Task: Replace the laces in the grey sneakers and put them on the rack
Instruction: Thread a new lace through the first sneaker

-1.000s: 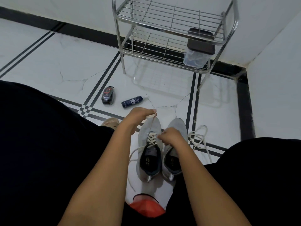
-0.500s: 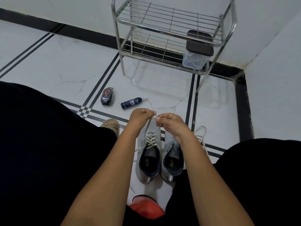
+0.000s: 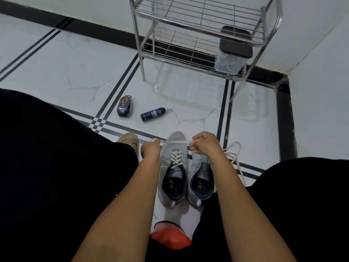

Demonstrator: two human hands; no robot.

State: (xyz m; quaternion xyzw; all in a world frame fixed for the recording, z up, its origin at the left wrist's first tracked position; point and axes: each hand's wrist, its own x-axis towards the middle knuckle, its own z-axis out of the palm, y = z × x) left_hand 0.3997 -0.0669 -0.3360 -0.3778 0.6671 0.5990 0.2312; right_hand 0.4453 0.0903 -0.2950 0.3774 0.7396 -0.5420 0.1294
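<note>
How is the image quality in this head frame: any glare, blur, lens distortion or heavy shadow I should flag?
Head view: dim, flat light; the glossy floor mirrors the metal rack faintly; wide-angle bending bows the floor lines and rack legs; the black clothing at both sides shows no detail; both hands, left and right, the lace stretched between them and the grey sneakers are sharp, with no motion blur.

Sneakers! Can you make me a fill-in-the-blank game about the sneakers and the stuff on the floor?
1. The two grey sneakers stand on the ____, not on the rack.
2. Only the ____ sneaker has a white lace threaded through it.
3. The left hand and right hand pull that lace tight between them, above the sneaker's ____.
4. The clear box on the rack's lower shelf has a ____ lid.

Missing words: floor; left; toe; dark
</note>
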